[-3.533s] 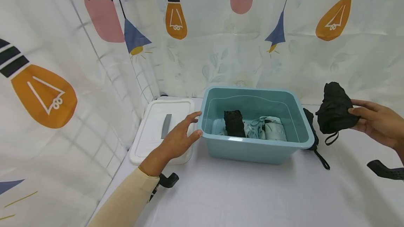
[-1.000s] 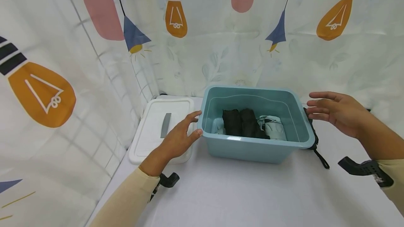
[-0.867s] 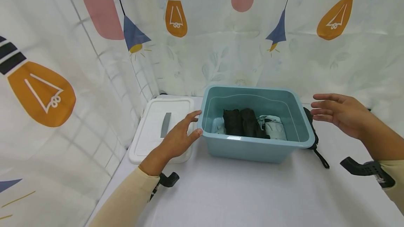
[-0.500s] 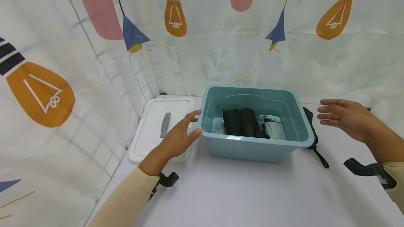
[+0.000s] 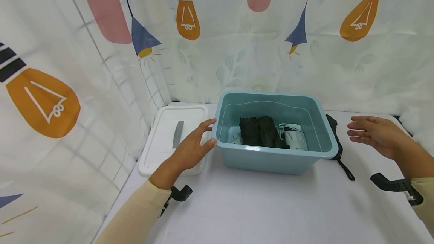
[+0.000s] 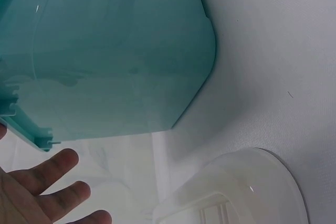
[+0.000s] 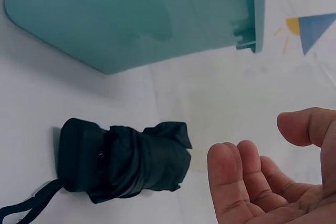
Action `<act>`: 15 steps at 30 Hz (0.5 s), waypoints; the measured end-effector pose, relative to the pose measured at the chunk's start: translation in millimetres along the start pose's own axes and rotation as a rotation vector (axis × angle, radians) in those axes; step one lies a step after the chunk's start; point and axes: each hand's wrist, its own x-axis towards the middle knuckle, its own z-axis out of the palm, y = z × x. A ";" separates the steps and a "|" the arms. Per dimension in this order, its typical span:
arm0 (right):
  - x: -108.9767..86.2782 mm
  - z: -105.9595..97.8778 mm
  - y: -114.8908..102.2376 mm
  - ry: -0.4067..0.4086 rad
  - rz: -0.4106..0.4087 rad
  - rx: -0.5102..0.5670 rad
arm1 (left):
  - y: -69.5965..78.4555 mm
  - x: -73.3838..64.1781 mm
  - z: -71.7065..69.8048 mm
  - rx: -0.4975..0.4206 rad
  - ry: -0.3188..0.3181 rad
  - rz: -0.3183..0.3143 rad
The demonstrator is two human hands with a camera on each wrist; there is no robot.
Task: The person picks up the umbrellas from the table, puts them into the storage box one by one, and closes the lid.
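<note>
My R hand point(image 5: 378, 134) was loose: fingers only slightly bent, thumb well apart from them, nothing held. It hung over the table point(image 5: 257, 206), touching nothing I could see. Just L of it, b/w it & the bin point(image 5: 264, 163), lay the black folded umbrella point(image 7: 139, 161), on its side, strap point(image 5: 346, 170) trailing back toward me. R wrist view showed a gap b/w umbrella & bin, so apart.

Farther L of that hand, inside the bin: two black bundles point(image 5: 250, 131) side by side, w/ a pale blue bundle point(image 5: 295, 137) nearer my R hand, & a pale bit point(image 5: 236, 139) at the other end, mostly hidden, couldn't tell what.

My L hand point(image 5: 196, 144) was at the bin's L side, fingers & thumb spread, not gripping; contact looked likely but I couldn't be sure. Under & L of it lay the white lid point(image 5: 155, 153), flat, grey handle point(image 5: 178, 134) up.

Progress, my guess: mostly done. At least three pcs were in; the umbrella by my R hand was the only one I saw out, so prob. that was left, plus the lid, which wasn't on.
</note>
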 end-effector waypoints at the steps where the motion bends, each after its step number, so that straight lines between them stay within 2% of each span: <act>1: 0.5 0.3 2.4 0.001 0.006 -0.007 | 0.0 -0.1 0.1 0.001 0.000 0.000; 15: 15.2 10.6 39.5 0.051 0.107 -0.074 | 0.2 -0.9 0.5 0.001 0.000 0.006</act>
